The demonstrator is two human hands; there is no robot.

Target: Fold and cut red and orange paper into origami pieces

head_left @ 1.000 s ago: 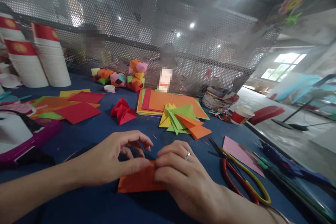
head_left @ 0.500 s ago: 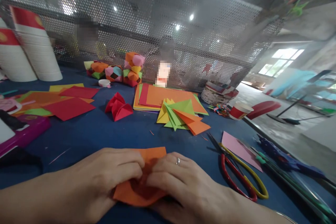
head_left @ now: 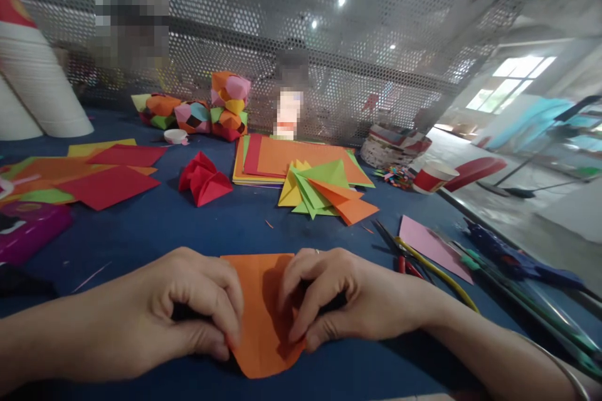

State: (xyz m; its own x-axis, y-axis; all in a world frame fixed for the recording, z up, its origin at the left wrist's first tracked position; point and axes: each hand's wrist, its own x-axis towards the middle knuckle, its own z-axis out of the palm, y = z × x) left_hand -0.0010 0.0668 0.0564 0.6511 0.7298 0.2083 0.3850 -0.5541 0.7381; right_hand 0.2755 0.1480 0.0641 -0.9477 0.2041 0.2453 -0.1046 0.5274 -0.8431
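An orange sheet of paper with crease lines lies at the near middle of the blue table, its near edge curling up. My left hand pinches its left edge near the bottom corner between thumb and fingers. On the other side, my right hand pinches the lower right edge, with a ring on one finger. Beyond the hands sits a red folded paper piece. Yellow, green and orange folded papers lie fanned at the near edge of a stack of coloured sheets.
Scissors and a pink sheet lie to the right, beside a blue glue gun. Loose sheets and a purple object are left. Behind stand paper balls, a paper cup and stacked cups.
My hands have moved apart toward the sheet's edges, and more of the orange paper shows, flatter than before. My right forearm now covers part of the scissors' handles. The view has shifted slightly.
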